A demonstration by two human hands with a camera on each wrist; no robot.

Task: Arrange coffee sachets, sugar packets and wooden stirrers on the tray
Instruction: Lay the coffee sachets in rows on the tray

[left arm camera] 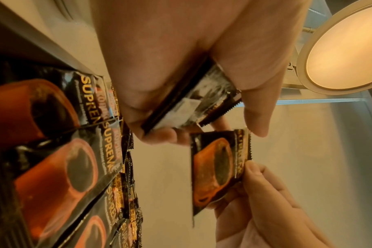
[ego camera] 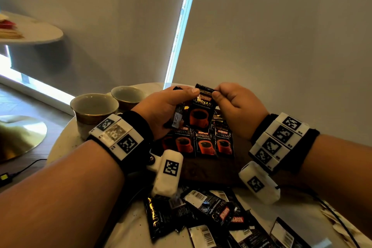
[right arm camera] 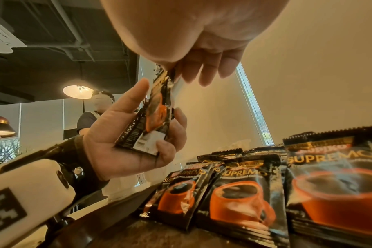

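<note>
My left hand grips a small stack of black coffee sachets above the dark wooden tray. My right hand pinches the top edge of one coffee sachet, printed with an orange cup, and holds it upright against the stack. The wrist views show the same pinched sachet and the stack in the left palm. A row of sachets lies face up on the tray under both hands.
Several loose sachets lie heaped on the round table in front of the tray. Two cups stand at the left rear. Pale paper-wrapped items and a cable lie at the right edge. A person stands behind.
</note>
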